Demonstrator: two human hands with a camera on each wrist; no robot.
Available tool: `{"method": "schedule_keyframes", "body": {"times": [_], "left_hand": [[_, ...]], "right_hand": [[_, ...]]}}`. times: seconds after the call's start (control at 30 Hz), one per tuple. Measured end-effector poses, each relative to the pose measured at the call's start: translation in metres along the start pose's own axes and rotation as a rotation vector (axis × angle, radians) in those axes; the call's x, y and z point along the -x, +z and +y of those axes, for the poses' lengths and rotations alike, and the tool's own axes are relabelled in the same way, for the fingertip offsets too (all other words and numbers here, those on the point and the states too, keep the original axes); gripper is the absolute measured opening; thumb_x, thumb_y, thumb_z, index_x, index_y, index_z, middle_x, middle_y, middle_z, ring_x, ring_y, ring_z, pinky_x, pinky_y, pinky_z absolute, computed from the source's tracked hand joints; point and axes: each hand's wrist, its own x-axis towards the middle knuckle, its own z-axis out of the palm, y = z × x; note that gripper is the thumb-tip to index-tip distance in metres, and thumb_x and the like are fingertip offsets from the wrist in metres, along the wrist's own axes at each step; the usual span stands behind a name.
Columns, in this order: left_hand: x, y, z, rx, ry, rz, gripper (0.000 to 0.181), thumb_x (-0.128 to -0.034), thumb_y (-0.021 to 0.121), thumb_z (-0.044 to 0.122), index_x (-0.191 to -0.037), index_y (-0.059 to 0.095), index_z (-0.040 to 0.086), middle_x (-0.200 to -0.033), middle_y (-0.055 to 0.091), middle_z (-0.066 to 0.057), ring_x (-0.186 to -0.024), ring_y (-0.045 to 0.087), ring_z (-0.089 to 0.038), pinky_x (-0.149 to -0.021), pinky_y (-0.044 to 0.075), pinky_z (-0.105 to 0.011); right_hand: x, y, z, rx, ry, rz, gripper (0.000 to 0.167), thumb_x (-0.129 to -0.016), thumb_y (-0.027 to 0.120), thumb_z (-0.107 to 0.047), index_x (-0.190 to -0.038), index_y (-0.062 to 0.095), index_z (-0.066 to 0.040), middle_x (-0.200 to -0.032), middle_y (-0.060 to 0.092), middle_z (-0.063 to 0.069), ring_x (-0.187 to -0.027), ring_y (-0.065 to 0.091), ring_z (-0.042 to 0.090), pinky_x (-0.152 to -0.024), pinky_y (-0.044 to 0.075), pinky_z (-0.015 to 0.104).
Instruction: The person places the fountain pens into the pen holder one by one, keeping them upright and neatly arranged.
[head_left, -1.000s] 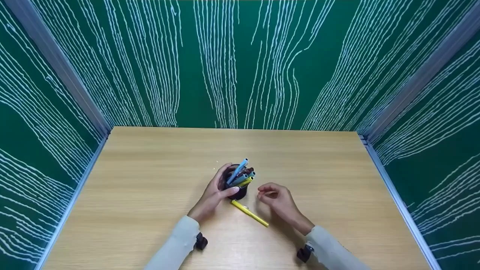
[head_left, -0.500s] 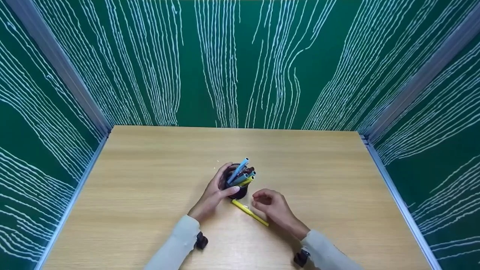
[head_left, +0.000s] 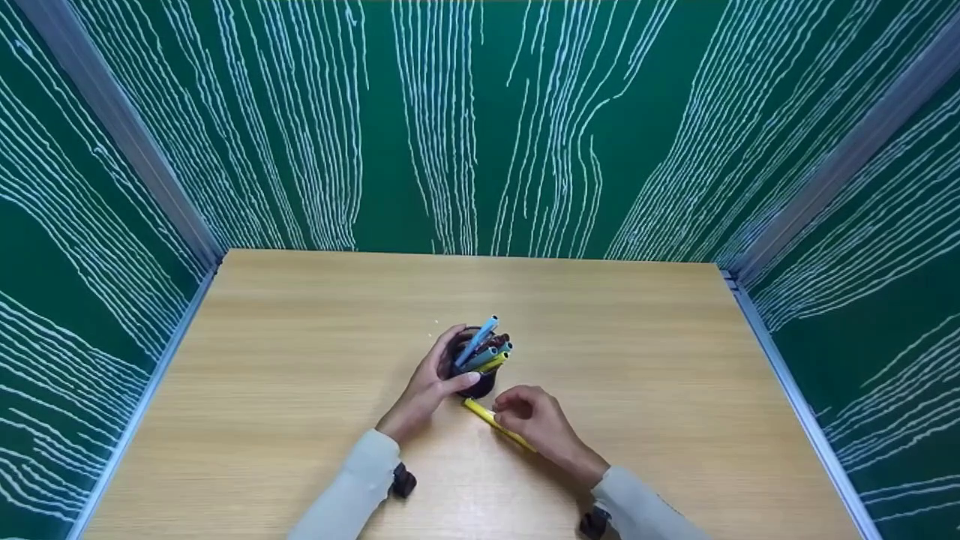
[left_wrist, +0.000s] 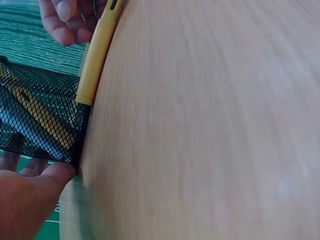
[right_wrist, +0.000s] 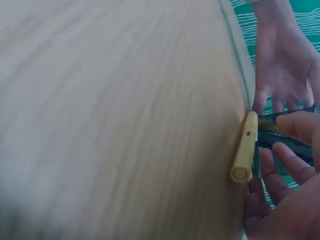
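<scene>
A black mesh pen cup (left_wrist: 45, 120) stands on the table with blue, teal, yellow and dark pens leaning in it. My left hand (head_left: 427, 386) holds the cup by its side, thumb in front. On the tabletop lies a yellow pen (head_left: 484, 413), one end close to the cup's base; in the head view its middle is partly hidden. My right hand (head_left: 541, 421) hovers over that pen, fingers loosely bent. In the right wrist view, a gap shows between those fingers (right_wrist: 287, 162) and the yellow pen (right_wrist: 245, 150), and they hold nothing.
The light wooden table (head_left: 315, 330) spreads around both hands. Green walls (head_left: 510, 150) with white wavy lines enclose its back and sides, joined by grey metal posts (head_left: 832, 142). A few tiny white specks (head_left: 433, 327) lie behind the cup.
My right hand has moved left and slightly nearer to me, from beside the yellow pen to over it. My left hand, the cup and the yellow pen look unmoved.
</scene>
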Motion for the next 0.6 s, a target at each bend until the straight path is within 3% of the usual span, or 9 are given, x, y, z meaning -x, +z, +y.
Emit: {"method": "schedule_keyframes", "body": {"times": [0.17, 0.6], "left_hand": [[-0.0003, -0.0002, -0.001, 0.001, 0.011, -0.004, 0.086, -0.1, 0.079, 0.008, -0.172, 0.032, 0.013, -0.171, 0.044, -0.013, -0.158, 0.042, -0.031, -0.133, 0.027, -0.048], [-0.0003, -0.0009, -0.0022, -0.021, 0.008, -0.003, 0.086, -0.1002, 0.079, 0.008, -0.172, 0.032, 0.014, -0.172, 0.043, -0.013, -0.159, 0.04, -0.033, -0.134, 0.025, -0.049]], "right_hand": [[0.0005, 0.0038, 0.001, 0.081, -0.007, 0.012, 0.019, -0.093, 0.087, -0.012, -0.111, 0.082, -0.011, -0.111, 0.074, 0.001, -0.109, 0.06, 0.024, -0.097, 0.049, 0.035], [0.0036, 0.0111, 0.0067, 0.106, -0.051, 0.032, 0.024, -0.09, 0.09, -0.012, -0.112, 0.082, -0.012, -0.108, 0.073, -0.004, -0.108, 0.053, 0.022, -0.094, 0.041, 0.033]]}}
